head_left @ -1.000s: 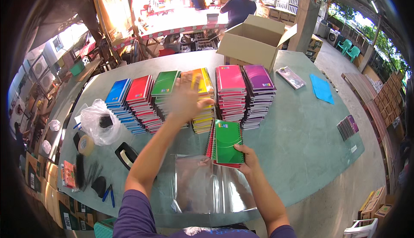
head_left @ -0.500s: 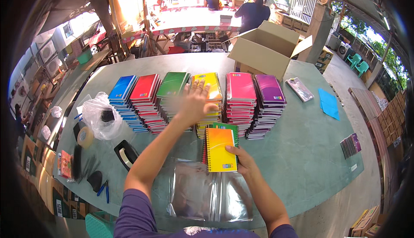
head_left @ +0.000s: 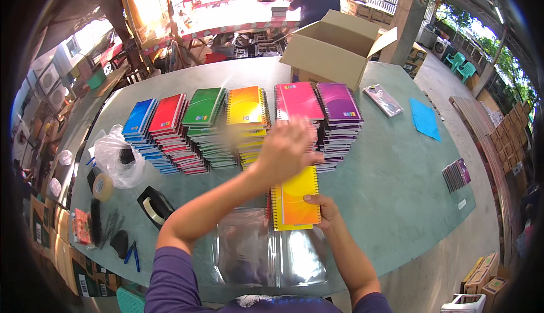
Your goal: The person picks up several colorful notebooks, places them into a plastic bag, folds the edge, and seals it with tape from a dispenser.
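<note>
My right hand point(head_left: 324, 210) grips a small bundle of spiral notebooks point(head_left: 296, 199), yellow-orange on top with a red edge showing at the left. Motion blurs my left hand point(head_left: 285, 150); its fingers look stretched out and thumb apart, over the front of the pink notebook stack point(head_left: 296, 99), with nothing seen in it. Whether it touches the stack I cannot tell. Alongside stand stacks of yellow point(head_left: 245, 106), green point(head_left: 204, 107), red point(head_left: 166, 113), blue point(head_left: 139, 116) and purple notebooks point(head_left: 339, 103). Clear plastic sleeves point(head_left: 243, 256) lie flat below the bundle.
An open cardboard box point(head_left: 326, 58) stands behind the stacks. At left are a plastic bag point(head_left: 120, 157), tape roll point(head_left: 102, 187), tape dispenser point(head_left: 154, 206) and blue pliers point(head_left: 132, 256). Rightward lie a plastic packet point(head_left: 383, 100), blue sheet point(head_left: 424, 118) and small purple-covered stack point(head_left: 457, 176).
My left hand has moved right from the yellow stack to the pink one. The bundle in my right hand now shows a second yellow cover. The view has shifted slightly.
</note>
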A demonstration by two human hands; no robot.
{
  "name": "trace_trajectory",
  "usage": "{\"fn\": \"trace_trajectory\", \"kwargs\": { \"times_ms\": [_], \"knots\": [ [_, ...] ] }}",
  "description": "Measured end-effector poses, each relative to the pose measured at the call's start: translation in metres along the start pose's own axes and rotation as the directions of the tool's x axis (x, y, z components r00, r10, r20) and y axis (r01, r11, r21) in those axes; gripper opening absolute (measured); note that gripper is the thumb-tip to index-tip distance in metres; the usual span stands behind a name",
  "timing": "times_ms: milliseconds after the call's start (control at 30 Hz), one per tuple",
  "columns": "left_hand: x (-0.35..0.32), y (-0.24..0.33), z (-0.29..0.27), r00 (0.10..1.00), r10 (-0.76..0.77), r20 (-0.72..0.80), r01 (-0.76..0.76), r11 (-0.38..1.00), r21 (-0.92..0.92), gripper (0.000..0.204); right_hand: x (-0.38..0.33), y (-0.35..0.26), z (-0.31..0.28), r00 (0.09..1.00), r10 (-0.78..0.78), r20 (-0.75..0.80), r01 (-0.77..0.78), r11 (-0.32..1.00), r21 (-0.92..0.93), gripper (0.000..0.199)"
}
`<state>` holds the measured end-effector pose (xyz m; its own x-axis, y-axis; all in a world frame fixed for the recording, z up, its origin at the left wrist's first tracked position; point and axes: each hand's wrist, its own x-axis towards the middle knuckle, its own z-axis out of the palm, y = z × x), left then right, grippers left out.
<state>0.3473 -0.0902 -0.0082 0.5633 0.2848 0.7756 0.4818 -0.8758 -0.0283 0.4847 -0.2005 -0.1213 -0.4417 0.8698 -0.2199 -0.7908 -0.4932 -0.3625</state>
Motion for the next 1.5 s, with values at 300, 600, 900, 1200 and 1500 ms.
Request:
{"fn": "trace_trajectory", "kwargs": {
  "times_ms": [300, 600, 900, 1200, 1500],
  "knots": [
    [0.024, -0.023, -0.023, 0.830, -0.541, 0.134, 0.469, 0.547, -0.693, 0.020, -0.035, -0.019, -0.020, 0.996, -0.074, -0.050, 0.075, 0.997, 0.017, 0.046],
    [0.018, -0.032, 0.018, 0.992, -0.084, 0.095, 0.087, 0.996, -0.035, 0.032, -0.039, -0.012, -0.010, 0.999, -0.029, -0.027, 0.027, 0.998, -0.062, 0.040],
    [0.034, -0.005, -0.023, 0.890, -0.375, 0.260, 0.426, 0.474, -0.771, 0.028, -0.064, -0.023, -0.001, 0.994, -0.051, -0.097, 0.076, 0.961, 0.267, 0.051],
    [0.063, 0.035, 0.068, 0.982, 0.048, 0.182, -0.051, 0.999, 0.009, 0.035, -0.108, -0.013, -0.033, 0.961, -0.226, -0.157, 0.221, 0.974, -0.051, 0.052],
    [0.003, 0.089, 0.006, 0.876, 0.262, 0.404, -0.275, 0.961, -0.027, 0.030, -0.110, -0.016, -0.033, 0.928, -0.306, -0.213, 0.328, 0.942, 0.076, 0.047]
  ]
}}
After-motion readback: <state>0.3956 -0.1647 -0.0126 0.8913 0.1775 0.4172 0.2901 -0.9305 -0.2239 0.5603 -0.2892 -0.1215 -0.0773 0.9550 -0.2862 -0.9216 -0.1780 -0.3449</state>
